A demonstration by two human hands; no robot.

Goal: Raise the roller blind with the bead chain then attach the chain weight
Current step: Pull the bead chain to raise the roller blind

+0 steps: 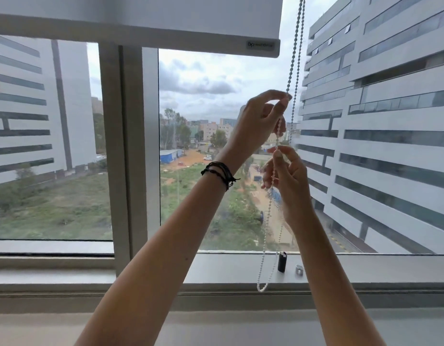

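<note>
A wide window fills the view, its pale grey mullion splitting the glass, with white office blocks, a grassy lot and cloudy sky outside. The white roller blind sits high, its bottom bar crossing the upper part of the pane and carrying a small label at its right end. To the right of the blind the bead chain hangs in two strands from above. The left hand, with black cord bracelets at its wrist, is raised and pinches one strand between thumb and fingertips. Just below it, the right hand is closed on the chain too, thumb and forefinger nipped together on the beads. Under the hands the chain drops in a narrow loop whose bottom hangs in front of the grey window sill. On the sill stands a small black cylindrical chain weight, upright, with a small metal clip just beside it to the right.
</note>
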